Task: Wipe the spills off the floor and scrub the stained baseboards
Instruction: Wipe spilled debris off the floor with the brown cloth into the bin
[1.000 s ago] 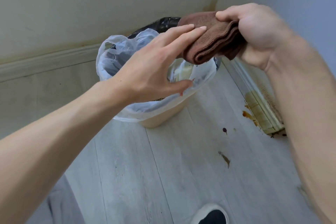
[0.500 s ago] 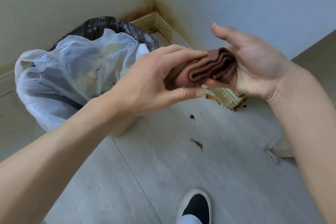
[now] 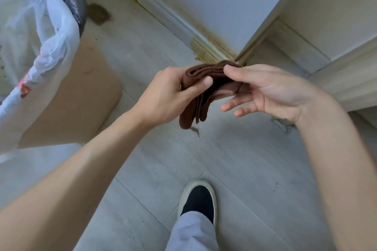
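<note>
so, head view: we stand over a pale plank floor with both hands raised in front of us.
cloth: a folded brown cloth hangs in the air between our hands, above the floor, its loose end drooping down.
left hand: our left hand grips the cloth, thumb pinching over the top of the folds.
right hand: our right hand pinches the upper edge with thumb and forefinger; the other fingers hang loose and hold nothing.
spills: a small brown streak lies on the floor just under the cloth's hanging end; a larger dull patch sits near the bin.
baseboard: the baseboard along the wall shows yellow-brown staining, heaviest at the outer corner and the far corner.
bin: a bin lined with a white bag stands at our left.
foot: one dark shoe is planted below.
handling: we judge the cloth light, soft and floppy, not slippery; it will sag unless kept folded.
where to hold: we'd bunch the folded pad in one palm, fingers spread on its back, for pressing down.
</note>
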